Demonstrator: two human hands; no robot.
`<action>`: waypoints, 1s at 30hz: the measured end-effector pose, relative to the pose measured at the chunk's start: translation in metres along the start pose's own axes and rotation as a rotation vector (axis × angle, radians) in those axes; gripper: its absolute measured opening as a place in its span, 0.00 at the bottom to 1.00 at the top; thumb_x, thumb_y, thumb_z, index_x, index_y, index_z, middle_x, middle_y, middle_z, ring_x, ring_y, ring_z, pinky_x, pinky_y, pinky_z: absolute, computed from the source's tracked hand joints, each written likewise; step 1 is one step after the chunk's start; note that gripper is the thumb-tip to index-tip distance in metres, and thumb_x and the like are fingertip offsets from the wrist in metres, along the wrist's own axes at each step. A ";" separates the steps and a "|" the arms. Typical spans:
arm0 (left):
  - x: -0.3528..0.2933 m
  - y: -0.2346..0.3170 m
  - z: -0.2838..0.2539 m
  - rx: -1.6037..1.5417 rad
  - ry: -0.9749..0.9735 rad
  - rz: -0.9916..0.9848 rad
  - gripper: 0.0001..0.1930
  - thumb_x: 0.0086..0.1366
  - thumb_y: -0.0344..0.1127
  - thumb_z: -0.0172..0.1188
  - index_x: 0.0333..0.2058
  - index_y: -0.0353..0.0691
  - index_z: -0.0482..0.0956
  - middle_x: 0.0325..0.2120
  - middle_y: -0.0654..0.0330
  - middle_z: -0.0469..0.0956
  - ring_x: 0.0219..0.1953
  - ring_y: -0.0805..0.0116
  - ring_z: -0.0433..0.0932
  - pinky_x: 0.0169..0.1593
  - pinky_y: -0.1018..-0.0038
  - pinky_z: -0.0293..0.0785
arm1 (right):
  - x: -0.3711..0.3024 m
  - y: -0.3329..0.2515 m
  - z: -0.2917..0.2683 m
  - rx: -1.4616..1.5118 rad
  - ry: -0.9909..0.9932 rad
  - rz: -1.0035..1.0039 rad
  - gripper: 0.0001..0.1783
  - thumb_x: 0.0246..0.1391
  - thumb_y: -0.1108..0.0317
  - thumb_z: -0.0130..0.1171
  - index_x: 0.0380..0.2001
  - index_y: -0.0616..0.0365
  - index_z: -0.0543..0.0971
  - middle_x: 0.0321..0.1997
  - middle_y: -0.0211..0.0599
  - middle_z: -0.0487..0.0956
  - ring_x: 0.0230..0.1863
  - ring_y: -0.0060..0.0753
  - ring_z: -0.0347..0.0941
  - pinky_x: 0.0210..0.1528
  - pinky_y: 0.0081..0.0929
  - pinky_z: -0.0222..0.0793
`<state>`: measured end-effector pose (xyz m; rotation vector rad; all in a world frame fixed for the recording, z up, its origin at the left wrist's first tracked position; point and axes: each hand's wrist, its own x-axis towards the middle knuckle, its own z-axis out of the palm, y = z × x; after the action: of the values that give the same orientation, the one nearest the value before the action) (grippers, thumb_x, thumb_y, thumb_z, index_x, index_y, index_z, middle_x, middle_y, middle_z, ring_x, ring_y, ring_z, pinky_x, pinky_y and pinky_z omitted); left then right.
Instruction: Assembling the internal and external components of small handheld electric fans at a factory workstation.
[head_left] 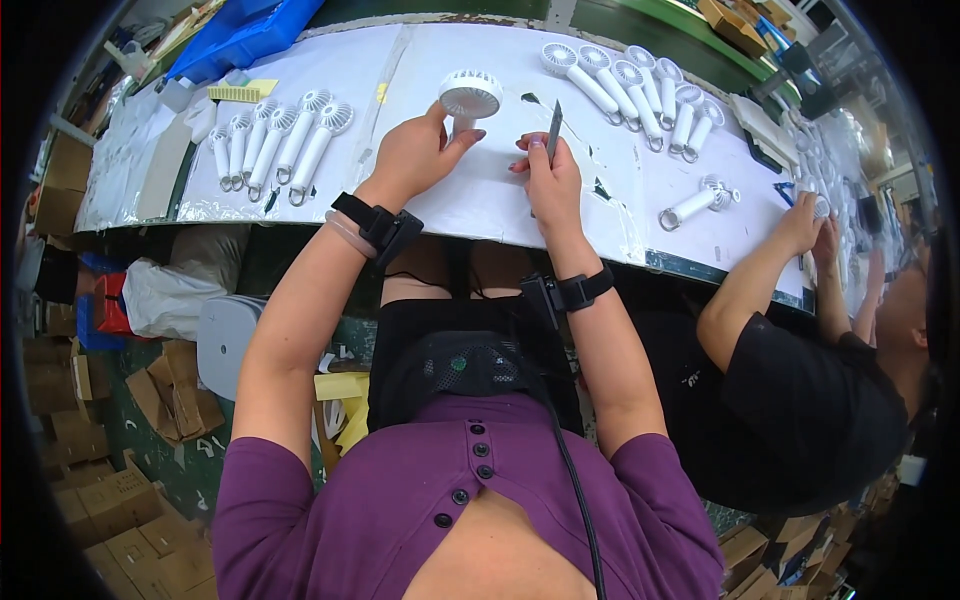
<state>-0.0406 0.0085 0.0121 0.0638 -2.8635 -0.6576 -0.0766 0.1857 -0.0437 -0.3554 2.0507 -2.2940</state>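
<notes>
My left hand (413,155) is closed around the handle of a white handheld fan (470,93), its round slotted head raised over the white tabletop (470,195). To the right of it, my right hand (553,180) grips a slim grey pointed tool (555,128). The tip points up and away from me, apart from the fan. I cannot make out whether the tool is a knife or tweezers. Several white handheld fans (265,150) with wrist loops lie side by side on the left. Another group of fans (635,88) rests at the far right.
A co-worker's hands (805,225) handle a white part at the right end of the table. Nearer than the far-right group lies a single fan (700,203). A blue tray (245,38) stands at the back left. Cardboard boxes (120,505) are on the floor.
</notes>
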 end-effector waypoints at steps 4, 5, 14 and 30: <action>0.013 -0.023 0.024 -0.198 0.148 0.056 0.26 0.62 0.54 0.53 0.37 0.30 0.74 0.21 0.52 0.78 0.24 0.54 0.77 0.30 0.66 0.72 | 0.000 0.000 0.002 0.019 -0.013 -0.024 0.12 0.62 0.63 0.46 0.39 0.61 0.72 0.37 0.32 0.76 0.28 0.17 0.70 0.20 0.13 0.56; 0.018 -0.026 0.026 -0.202 0.145 0.050 0.26 0.62 0.54 0.53 0.37 0.30 0.74 0.21 0.52 0.78 0.24 0.54 0.77 0.30 0.66 0.72 | -0.001 0.000 0.002 0.016 -0.015 -0.017 0.12 0.62 0.63 0.46 0.39 0.61 0.72 0.37 0.32 0.76 0.28 0.17 0.70 0.20 0.13 0.56; 0.030 -0.019 0.019 -0.219 0.026 -0.098 0.26 0.64 0.53 0.50 0.38 0.28 0.74 0.27 0.46 0.79 0.30 0.51 0.78 0.36 0.66 0.72 | 0.000 -0.003 0.003 -0.027 -0.007 -0.031 0.11 0.61 0.65 0.46 0.38 0.61 0.72 0.37 0.33 0.76 0.28 0.17 0.71 0.22 0.14 0.58; 0.010 -0.009 0.016 -0.180 0.007 -0.051 0.29 0.65 0.54 0.45 0.44 0.26 0.69 0.29 0.43 0.78 0.33 0.48 0.79 0.39 0.64 0.74 | 0.000 -0.001 0.002 -0.081 -0.004 -0.046 0.11 0.60 0.65 0.47 0.39 0.62 0.72 0.37 0.35 0.76 0.28 0.19 0.71 0.27 0.16 0.63</action>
<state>-0.0536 0.0060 -0.0041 0.1117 -2.7906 -0.9204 -0.0760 0.1839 -0.0423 -0.4139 2.1607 -2.2377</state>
